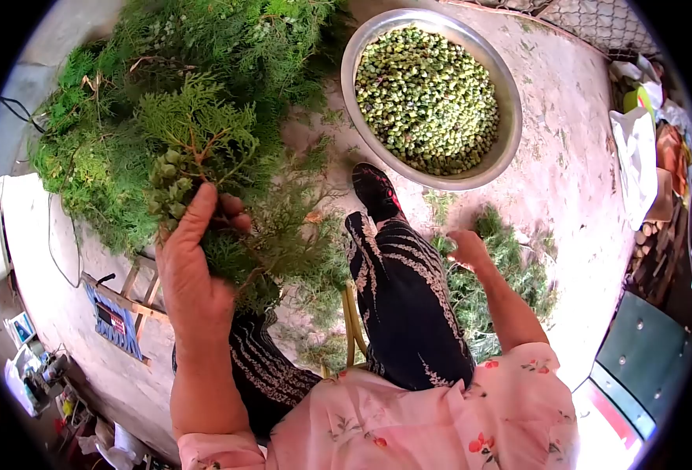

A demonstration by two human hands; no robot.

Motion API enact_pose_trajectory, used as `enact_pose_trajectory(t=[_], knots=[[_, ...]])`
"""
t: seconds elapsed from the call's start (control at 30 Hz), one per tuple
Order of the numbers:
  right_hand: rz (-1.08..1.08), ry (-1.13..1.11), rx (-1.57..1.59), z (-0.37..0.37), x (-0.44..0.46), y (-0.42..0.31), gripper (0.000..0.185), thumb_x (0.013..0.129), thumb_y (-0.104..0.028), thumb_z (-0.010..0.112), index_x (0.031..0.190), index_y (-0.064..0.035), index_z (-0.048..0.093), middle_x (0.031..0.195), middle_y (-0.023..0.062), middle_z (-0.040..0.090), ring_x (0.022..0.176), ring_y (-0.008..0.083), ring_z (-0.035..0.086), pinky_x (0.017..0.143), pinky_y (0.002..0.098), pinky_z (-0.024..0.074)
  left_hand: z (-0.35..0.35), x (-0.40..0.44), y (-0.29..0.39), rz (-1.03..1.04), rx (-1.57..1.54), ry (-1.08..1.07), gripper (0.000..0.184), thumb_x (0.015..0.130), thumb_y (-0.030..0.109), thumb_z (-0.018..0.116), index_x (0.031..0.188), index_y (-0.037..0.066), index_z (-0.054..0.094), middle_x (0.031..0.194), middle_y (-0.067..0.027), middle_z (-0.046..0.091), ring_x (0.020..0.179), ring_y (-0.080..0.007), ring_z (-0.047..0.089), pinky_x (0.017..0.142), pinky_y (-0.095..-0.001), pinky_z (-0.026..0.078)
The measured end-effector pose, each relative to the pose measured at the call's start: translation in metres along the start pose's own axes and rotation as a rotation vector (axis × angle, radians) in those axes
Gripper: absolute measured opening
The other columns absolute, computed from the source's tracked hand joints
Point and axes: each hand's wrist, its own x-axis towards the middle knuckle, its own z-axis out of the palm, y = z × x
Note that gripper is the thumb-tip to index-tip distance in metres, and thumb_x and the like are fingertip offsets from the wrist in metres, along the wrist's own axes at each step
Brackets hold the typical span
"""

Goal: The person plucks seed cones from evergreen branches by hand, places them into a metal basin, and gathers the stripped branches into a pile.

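Observation:
My left hand (198, 258) is closed around a leafy arborvitae branch (197, 129), held up at the left. A cluster of green seed cones (172, 186) sits on it beside my thumb. Lower sprigs hang behind the fingers, partly hidden. Out to the right, my right hand (469, 251) is over a scattering of cut sprigs (495, 294) on the floor. Its thumb and fingers are apart, and I see nothing between them. Ahead of my shoe stands a wide metal basin (509, 117) filled with small green cones (428, 98).
A large heap of green branches (87, 149) covers the floor at the upper left. A wooden-framed seat (130, 294) is at the left. White bags (634, 160) and stacked firewood (659, 254) line the right side. My shoe (377, 192) is just below the basin.

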Motion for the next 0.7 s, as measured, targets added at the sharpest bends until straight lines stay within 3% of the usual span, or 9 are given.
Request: enact_pose_trajectory(t=[0.03,0.1,0.13,0.2,0.3,0.37,0.57,0.63,0.7], knots=[[0.063,0.057,0.063,-0.004,-0.002,-0.009,0.031,0.073,-0.008,0.061,0.103,0.001,0.058,0.083,0.0127,0.063,0.067,0.0173,0.06,0.058,0.0266,0.0499,-0.001,0.0,0.0,0.001,0.001,0.001,0.013,0.081,0.015,0.06,0.084,0.002,0.057,0.072,-0.0064,0.059,0.06,-0.0138,0.056,0.053,-0.0234,0.046],[0.462,0.141,0.712,-0.012,0.018,-0.022,0.024,0.07,-0.01,0.06,0.092,-0.0006,0.063,0.073,0.0113,0.064,0.059,0.0156,0.06,0.058,0.0245,0.0488,-0.002,-0.001,-0.001,0.021,0.052,-0.033,0.013,0.081,0.015,0.06,0.085,0.002,0.057,0.072,-0.0064,0.059,0.06,-0.0134,0.056,0.052,-0.0226,0.045],[0.49,0.24,0.88,-0.028,0.03,-0.042,0.019,0.072,-0.012,0.057,0.086,-0.0012,0.064,0.069,0.0095,0.064,0.057,0.014,0.059,0.056,0.0245,0.0478,-0.002,0.0,-0.001,0.021,0.053,-0.036,0.013,0.081,0.015,0.06,0.085,0.002,0.057,0.072,-0.0064,0.059,0.06,-0.0134,0.056,0.052,-0.0226,0.045],[0.286,0.504,0.648,-0.035,0.06,-0.047,0.019,0.07,-0.011,0.058,0.085,-0.0013,0.063,0.069,0.0122,0.063,0.06,0.0159,0.058,0.058,0.029,0.0462,-0.003,0.003,-0.002,-0.045,0.02,0.0,0.014,0.08,0.014,0.06,0.086,0.001,0.057,0.073,-0.0072,0.06,0.06,-0.0138,0.055,0.053,-0.023,0.046],[0.286,0.654,0.661,-0.051,0.108,-0.053,0.017,0.069,-0.011,0.061,0.083,-0.0021,0.063,0.071,0.0131,0.062,0.064,0.0209,0.059,0.062,0.032,0.0457,0.0,0.003,-0.002,0.002,0.0,-0.005,0.014,0.08,0.012,0.06,0.086,0.0,0.057,0.075,-0.0083,0.06,0.062,-0.0149,0.056,0.055,-0.0242,0.047],[0.209,0.867,0.357,-0.058,0.138,-0.053,0.015,0.068,-0.011,0.064,0.08,-0.003,0.062,0.074,0.0137,0.059,0.067,0.0269,0.057,0.062,0.0347,0.045,0.003,0.004,0.0,-0.016,0.003,0.014,0.013,0.08,0.011,0.061,0.086,0.0,0.057,0.076,-0.0086,0.06,0.062,-0.0153,0.056,0.056,-0.0246,0.047],[0.171,0.874,0.102,-0.068,0.194,-0.071,0.018,0.068,-0.016,0.065,0.084,-0.0086,0.06,0.085,0.0154,0.053,0.074,0.033,0.055,0.064,0.0401,0.0446,0.01,0.002,0.0,-0.07,0.093,0.041,0.013,0.079,0.009,0.061,0.087,-0.001,0.057,0.076,-0.009,0.06,0.062,-0.0159,0.056,0.056,-0.0252,0.048],[0.27,0.712,0.019,-0.071,0.201,-0.073,0.017,0.069,-0.014,0.063,0.086,-0.0111,0.06,0.089,0.0153,0.052,0.075,0.0332,0.056,0.065,0.0414,0.0452,0.011,0.003,0.0,-0.069,0.096,0.041,0.013,0.079,0.009,0.061,0.087,-0.001,0.057,0.076,-0.0089,0.06,0.062,-0.0159,0.056,0.056,-0.0252,0.048],[0.33,0.77,0.016,-0.068,0.209,-0.069,0.015,0.069,-0.013,0.061,0.085,-0.0121,0.062,0.089,0.0149,0.052,0.074,0.0326,0.057,0.065,0.0407,0.0456,0.011,0.004,0.001,-0.136,0.112,0.055,0.012,0.079,0.008,0.06,0.087,0.0,0.058,0.075,-0.0085,0.06,0.061,-0.0158,0.056,0.056,-0.0252,0.048]])
